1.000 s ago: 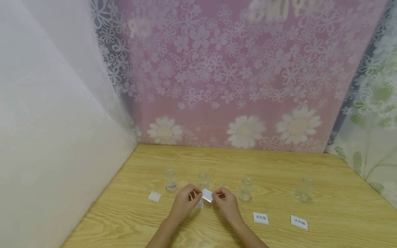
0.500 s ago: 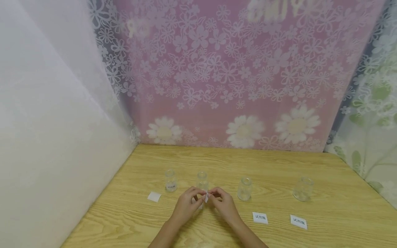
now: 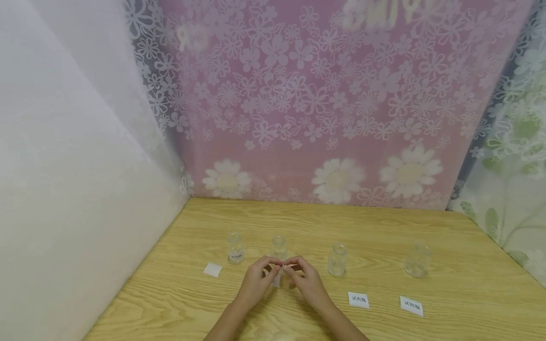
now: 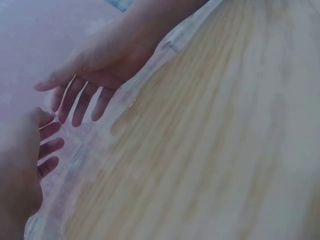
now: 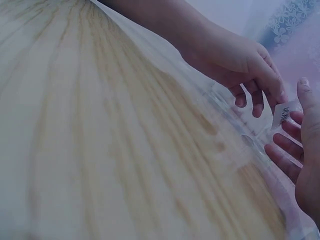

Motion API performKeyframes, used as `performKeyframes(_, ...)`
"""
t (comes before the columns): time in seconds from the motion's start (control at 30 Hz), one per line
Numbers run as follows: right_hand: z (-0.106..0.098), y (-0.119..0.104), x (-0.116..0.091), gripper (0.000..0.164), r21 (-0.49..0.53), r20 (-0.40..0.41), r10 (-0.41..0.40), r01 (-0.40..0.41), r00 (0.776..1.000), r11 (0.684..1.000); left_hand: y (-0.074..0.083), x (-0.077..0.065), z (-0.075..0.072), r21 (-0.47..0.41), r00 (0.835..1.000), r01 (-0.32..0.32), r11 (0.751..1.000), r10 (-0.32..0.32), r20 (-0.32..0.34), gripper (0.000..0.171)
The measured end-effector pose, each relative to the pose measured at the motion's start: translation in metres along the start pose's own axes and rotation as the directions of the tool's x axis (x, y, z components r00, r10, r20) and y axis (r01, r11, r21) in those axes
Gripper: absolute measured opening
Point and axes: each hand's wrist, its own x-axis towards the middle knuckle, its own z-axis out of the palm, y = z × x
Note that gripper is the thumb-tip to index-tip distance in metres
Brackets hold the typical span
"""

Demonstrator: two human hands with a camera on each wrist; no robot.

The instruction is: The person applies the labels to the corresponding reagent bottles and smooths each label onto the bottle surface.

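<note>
Just beyond the left hand point(image 3: 256, 278), pinching a printed label point(image 5: 279, 116), and right hand point(image 3: 308, 281), hold unclear, stood an upright glass bottle point(image 3: 279, 245).

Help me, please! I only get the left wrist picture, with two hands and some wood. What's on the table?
Observer: The head view shows four clear glass bottles on the table.

Operator: Ooh! Does any of them have writing on it?

Observer: Yes, in the head view the leftmost bottle has a white sticker with dark writing, low on its side.

Operator: And is anything being held? I can't see it!

Observer: The right wrist view shows a small white label with dark print at the fingertips of the left hand.
</note>
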Motion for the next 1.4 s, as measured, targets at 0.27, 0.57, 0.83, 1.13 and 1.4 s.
performKeyframes(0.27, -0.001, 0.002, 0.001, 0.023, -0.01, -0.083, 0.037, -0.038, 0.996, 0.999, 0.013, -0.001, -0.005, -0.226, 0.994, 0.113, 0.967, -0.108, 0.034, 0.019)
performKeyframes(0.57, -0.002, -0.02, 0.0, 0.012, -0.023, -0.131, 0.073, -0.077, 0.989, 0.997, 0.021, -0.001, -0.007, -0.255, 0.991, 0.132, 0.958, -0.133, 0.015, 0.022)
performKeyframes(0.83, 0.0, -0.004, 0.002, 0.013, -0.03, -0.163, 0.027, -0.032, 0.986, 0.999, 0.01, 0.003, -0.001, -0.208, 0.984, 0.135, 0.969, -0.155, -0.086, 0.017)
performKeyframes(1.13, 0.001, -0.022, -0.002, 0.005, -0.108, -0.169, -0.029, 0.011, 0.985, 0.994, 0.033, -0.001, -0.01, -0.191, 0.987, 0.133, 0.973, -0.147, -0.063, 0.017)
performKeyframes(1.4, 0.0, -0.039, -0.007, 0.004, -0.137, -0.171, -0.043, 0.02, 0.984, 0.99, 0.022, 0.001, -0.004, -0.136, 0.991, 0.058, 0.989, -0.074, -0.115, 0.01)
